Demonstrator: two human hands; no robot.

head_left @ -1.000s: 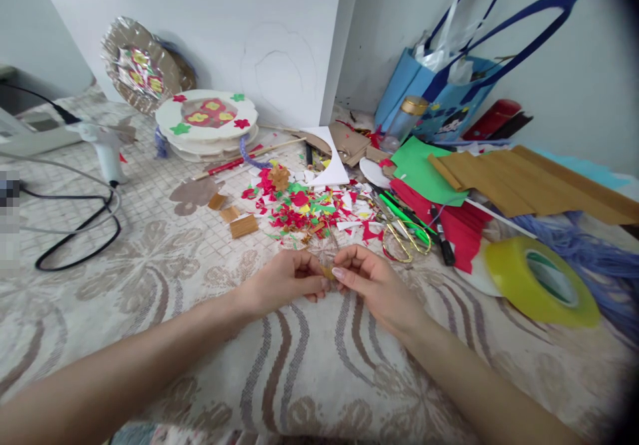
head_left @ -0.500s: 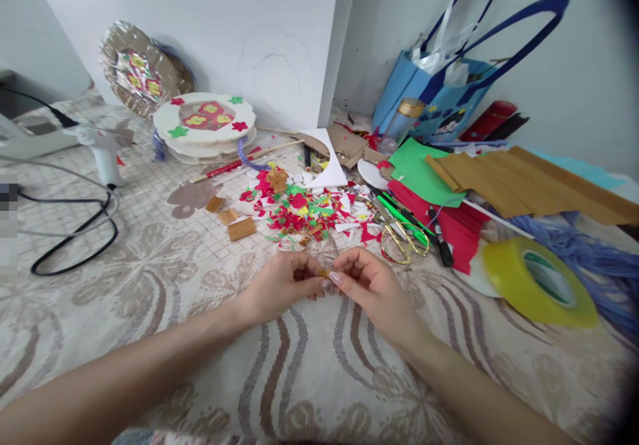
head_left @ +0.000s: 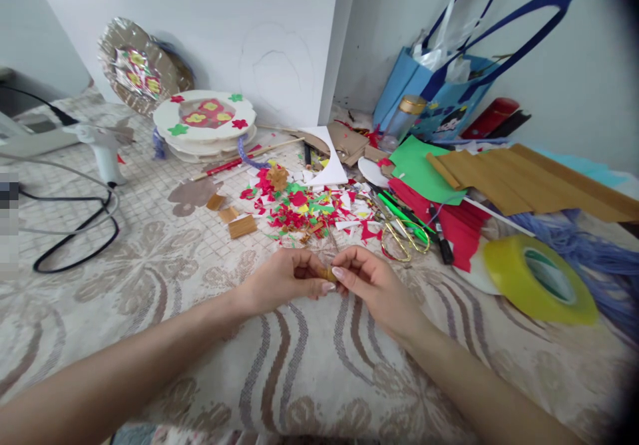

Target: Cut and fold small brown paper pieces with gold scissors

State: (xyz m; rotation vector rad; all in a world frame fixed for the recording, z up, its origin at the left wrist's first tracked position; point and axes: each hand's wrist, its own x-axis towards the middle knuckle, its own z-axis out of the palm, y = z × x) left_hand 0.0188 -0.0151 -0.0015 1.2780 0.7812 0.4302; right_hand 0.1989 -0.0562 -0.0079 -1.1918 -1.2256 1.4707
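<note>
My left hand [head_left: 282,282] and my right hand [head_left: 372,284] meet just above the patterned cloth [head_left: 200,298], fingertips pinched together. Between them sits a small brown paper piece [head_left: 328,275], gripped from both sides; most of it is hidden by the fingers. Just beyond the hands lies a heap of red, green and yellow paper scraps [head_left: 309,209]. Gold-handled scissors [head_left: 402,239] lie to the right of the scraps.
A yellow tape roll [head_left: 539,279] lies at the right. Brown, green and red paper sheets [head_left: 499,179] and a blue bag [head_left: 439,92] are behind it. Decorated plates [head_left: 204,122], a glue gun [head_left: 102,146] with black cable [head_left: 74,245] and brown cut pieces [head_left: 242,225] lie left.
Both hands stay pinched on the small brown piece, with only slight finger shifts. The view has barely moved.
</note>
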